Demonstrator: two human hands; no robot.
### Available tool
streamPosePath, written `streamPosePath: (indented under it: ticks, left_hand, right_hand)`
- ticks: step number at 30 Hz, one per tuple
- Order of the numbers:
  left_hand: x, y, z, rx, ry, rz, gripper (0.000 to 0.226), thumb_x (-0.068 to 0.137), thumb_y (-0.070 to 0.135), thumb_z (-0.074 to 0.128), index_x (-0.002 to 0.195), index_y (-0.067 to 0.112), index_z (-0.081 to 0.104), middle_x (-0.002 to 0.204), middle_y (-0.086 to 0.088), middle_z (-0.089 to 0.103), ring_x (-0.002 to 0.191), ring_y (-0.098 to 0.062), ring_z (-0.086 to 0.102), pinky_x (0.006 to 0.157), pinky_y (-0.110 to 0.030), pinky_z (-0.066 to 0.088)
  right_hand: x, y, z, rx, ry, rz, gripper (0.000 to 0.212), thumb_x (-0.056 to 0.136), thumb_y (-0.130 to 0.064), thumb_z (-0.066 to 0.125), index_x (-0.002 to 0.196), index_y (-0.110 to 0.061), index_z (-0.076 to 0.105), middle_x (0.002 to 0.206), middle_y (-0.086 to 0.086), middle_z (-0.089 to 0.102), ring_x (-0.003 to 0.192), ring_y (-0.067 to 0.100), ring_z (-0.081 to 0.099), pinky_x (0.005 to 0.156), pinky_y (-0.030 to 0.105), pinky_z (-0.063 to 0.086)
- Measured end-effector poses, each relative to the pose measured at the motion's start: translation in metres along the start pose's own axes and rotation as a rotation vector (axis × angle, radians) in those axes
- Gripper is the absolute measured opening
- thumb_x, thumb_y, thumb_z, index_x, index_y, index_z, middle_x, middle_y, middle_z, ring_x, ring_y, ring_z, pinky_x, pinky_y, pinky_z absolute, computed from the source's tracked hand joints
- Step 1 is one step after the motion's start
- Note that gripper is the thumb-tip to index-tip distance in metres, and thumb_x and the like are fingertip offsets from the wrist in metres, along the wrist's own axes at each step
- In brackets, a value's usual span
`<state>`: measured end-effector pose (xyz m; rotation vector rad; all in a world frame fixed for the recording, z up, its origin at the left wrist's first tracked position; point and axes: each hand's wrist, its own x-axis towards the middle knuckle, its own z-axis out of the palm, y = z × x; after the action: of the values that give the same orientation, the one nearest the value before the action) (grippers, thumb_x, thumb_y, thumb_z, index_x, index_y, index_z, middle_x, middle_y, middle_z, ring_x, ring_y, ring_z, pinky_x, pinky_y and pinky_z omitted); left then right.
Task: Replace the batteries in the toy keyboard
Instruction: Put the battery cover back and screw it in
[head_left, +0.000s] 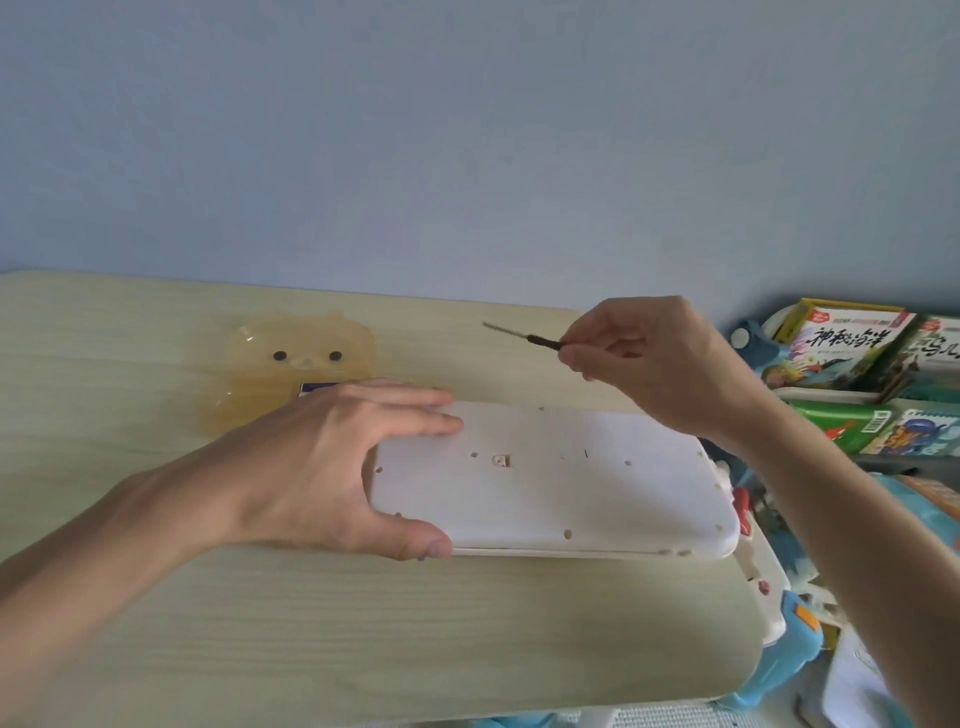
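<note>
The white toy keyboard (545, 488) lies face down on the light wooden table (260, 623), its flat underside up with small screw holes and a battery-cover latch near the middle. My left hand (332, 462) grips the keyboard's left end, thumb on the near edge and fingers over the far edge. My right hand (644, 358) hovers above the keyboard's far right part, pinching a thin screwdriver (519, 335) whose metal tip points left, away from the keyboard.
A translucent amber animal-shaped box (291, 364) sits on the table behind my left hand, with a dark blue item partly hidden beneath it. Right of the table are stacked picture books (841, 353) and blue and white toys (789, 639).
</note>
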<state>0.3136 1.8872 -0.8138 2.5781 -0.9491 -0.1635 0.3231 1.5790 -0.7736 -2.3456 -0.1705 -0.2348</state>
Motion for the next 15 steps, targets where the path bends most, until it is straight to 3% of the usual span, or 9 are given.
streamPosePath:
  ticks: [4,7,11,15]
  left_hand:
    - [0.001,0.0,0.0,0.003,0.023,0.012,0.108,0.053,0.1,0.064,0.15,0.054,0.047,0.158,0.05,0.023,0.148,0.025,0.012,0.121,-0.015,0.02]
    - [0.001,0.0,0.0,0.022,0.027,0.015,0.108,0.053,0.101,0.062,0.15,0.053,0.048,0.157,0.051,0.024,0.149,0.025,0.013,0.12,-0.015,0.02]
    - [0.002,0.0,0.0,0.032,0.03,0.014,0.11,0.052,0.103,0.06,0.149,0.053,0.049,0.157,0.05,0.025,0.149,0.022,0.016,0.122,-0.017,0.022]
    - [0.002,0.001,-0.001,0.036,0.023,0.009,0.107,0.054,0.101,0.064,0.149,0.053,0.049,0.158,0.049,0.025,0.15,0.021,0.017,0.122,-0.016,0.022]
  right_hand:
    - [-0.024,-0.017,-0.016,0.082,-0.063,-0.092,0.004,0.092,-0.021,0.079,0.095,-0.02,0.081,0.078,-0.016,0.079,0.076,0.003,0.073,0.061,0.007,0.049]
    - [-0.034,-0.022,-0.021,0.037,-0.108,-0.121,0.007,0.094,-0.02,0.076,0.098,-0.024,0.081,0.078,-0.023,0.077,0.076,-0.003,0.072,0.066,0.005,0.049]
    - [-0.041,-0.026,-0.021,-0.062,-0.134,-0.167,0.012,0.096,-0.021,0.073,0.104,-0.024,0.083,0.088,-0.021,0.079,0.088,0.004,0.075,0.086,0.018,0.058]
    - [-0.042,-0.028,-0.02,-0.083,-0.134,-0.179,0.013,0.096,-0.021,0.074,0.104,-0.022,0.083,0.088,-0.012,0.081,0.089,0.006,0.075,0.087,0.026,0.058]
